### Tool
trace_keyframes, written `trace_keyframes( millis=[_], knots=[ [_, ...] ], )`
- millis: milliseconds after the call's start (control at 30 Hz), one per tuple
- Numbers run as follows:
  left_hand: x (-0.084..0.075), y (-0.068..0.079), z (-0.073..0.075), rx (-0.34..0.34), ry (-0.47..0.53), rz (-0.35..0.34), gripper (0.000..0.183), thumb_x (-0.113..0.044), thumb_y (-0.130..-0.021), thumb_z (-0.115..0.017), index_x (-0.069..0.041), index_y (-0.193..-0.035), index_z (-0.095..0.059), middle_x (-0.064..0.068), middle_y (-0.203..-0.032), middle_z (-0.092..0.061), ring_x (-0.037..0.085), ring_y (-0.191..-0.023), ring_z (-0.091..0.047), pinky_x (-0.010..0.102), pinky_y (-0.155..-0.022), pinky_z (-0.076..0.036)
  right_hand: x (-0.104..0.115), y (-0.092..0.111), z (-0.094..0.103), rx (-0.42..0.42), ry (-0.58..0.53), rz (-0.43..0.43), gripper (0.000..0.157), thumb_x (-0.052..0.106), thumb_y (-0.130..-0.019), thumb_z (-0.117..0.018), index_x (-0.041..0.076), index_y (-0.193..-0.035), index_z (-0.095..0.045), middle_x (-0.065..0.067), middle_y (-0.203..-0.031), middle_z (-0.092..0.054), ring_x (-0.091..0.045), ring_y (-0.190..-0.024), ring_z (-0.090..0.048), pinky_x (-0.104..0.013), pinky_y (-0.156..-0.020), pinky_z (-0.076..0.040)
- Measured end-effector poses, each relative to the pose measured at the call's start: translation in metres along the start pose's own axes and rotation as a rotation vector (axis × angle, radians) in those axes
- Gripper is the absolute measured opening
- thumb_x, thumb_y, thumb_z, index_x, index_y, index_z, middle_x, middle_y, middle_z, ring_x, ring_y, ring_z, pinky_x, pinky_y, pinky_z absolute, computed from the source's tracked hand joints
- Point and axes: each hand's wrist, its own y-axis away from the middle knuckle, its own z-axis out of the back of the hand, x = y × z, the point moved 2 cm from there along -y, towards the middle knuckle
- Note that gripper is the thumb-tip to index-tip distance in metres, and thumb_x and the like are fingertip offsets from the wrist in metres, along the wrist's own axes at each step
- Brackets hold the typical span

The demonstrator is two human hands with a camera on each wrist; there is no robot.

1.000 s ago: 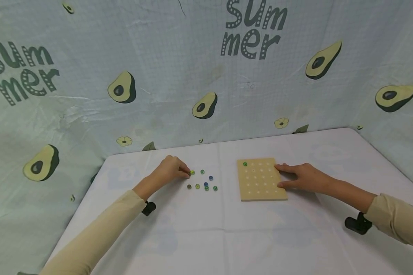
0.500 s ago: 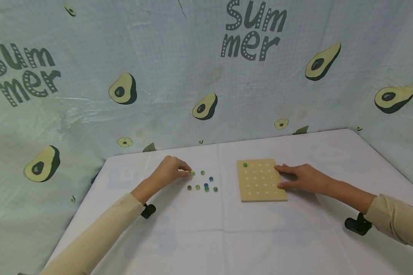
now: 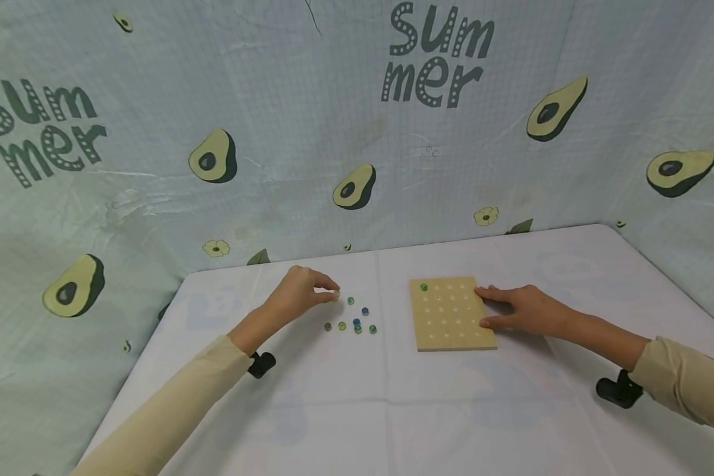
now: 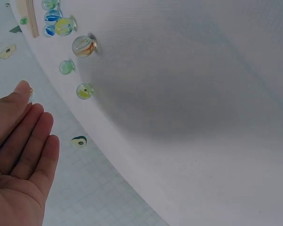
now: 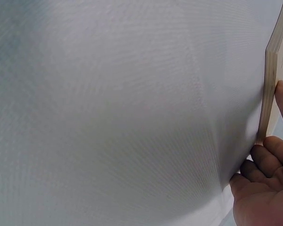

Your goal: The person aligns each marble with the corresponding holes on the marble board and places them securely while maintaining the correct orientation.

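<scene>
Thumb and fingertips of my left hand point(image 3: 300, 291) pinch a small glass marble point(image 4: 31, 95), mostly hidden by the fingers. In the head view the hand is at the back left of a group of loose marbles. Among these are a green marble point(image 3: 350, 301), a blue marble point(image 3: 365, 311) and a brownish marble point(image 3: 328, 326). To their right lies a square wooden board point(image 3: 452, 344) with rows of shallow hollows, and one green marble point(image 3: 424, 287) sits in its back left corner. My right hand point(image 3: 526, 307) touches the board's right edge, thumb and forefinger spread apart along it.
A white cloth covers the table point(image 3: 333, 410). Behind it hangs a pale curtain point(image 3: 285, 132) printed with avocados and lettering. A black wrist camera point(image 3: 262, 365) is on the left wrist, and another black camera point(image 3: 619, 389) on the right.
My left hand has pinched the yellow-green marble at the back left of the group and lifted it slightly, moving a little to the right. The right hand and the board stay put.
</scene>
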Motion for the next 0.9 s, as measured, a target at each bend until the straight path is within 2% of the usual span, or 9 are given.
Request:
trace_keyframes(
  millis=[300,500,900],
  knots=[
    [-0.004,0.000,-0.002,0.008,0.012,-0.012,0.020,-0.018,-0.088,-0.080,-0.008,-0.105,-0.081,0.005,-0.105,-0.078,0.023,-0.105,-0.072,0.041,-0.089,-0.058,0.000,0.001,0.000,-0.004,0.006,0.016,0.090,0.067,-0.086,-0.067,0.009,-0.152,-0.047,-0.027,-0.152,-0.043,-0.046,-0.140,-0.041,-0.060,-0.106,-0.042],
    [-0.008,-0.002,-0.006,0.015,0.004,-0.048,0.020,-0.018,-0.089,-0.079,-0.007,-0.106,-0.081,0.005,-0.106,-0.078,0.024,-0.106,-0.072,0.041,-0.091,-0.057,0.000,0.001,0.000,0.002,0.001,0.007,0.090,0.068,-0.086,-0.067,0.010,-0.153,-0.046,-0.026,-0.152,-0.042,-0.045,-0.140,-0.041,-0.060,-0.106,-0.042],
    [-0.025,-0.009,-0.013,0.020,0.017,-0.077,0.021,-0.019,-0.089,-0.079,-0.009,-0.107,-0.081,0.003,-0.107,-0.078,0.021,-0.108,-0.072,0.039,-0.093,-0.056,0.002,0.002,0.001,-0.007,0.014,0.015,0.089,0.066,-0.087,-0.068,0.009,-0.152,-0.047,-0.027,-0.151,-0.043,-0.046,-0.139,-0.042,-0.061,-0.106,-0.042]
  ],
)
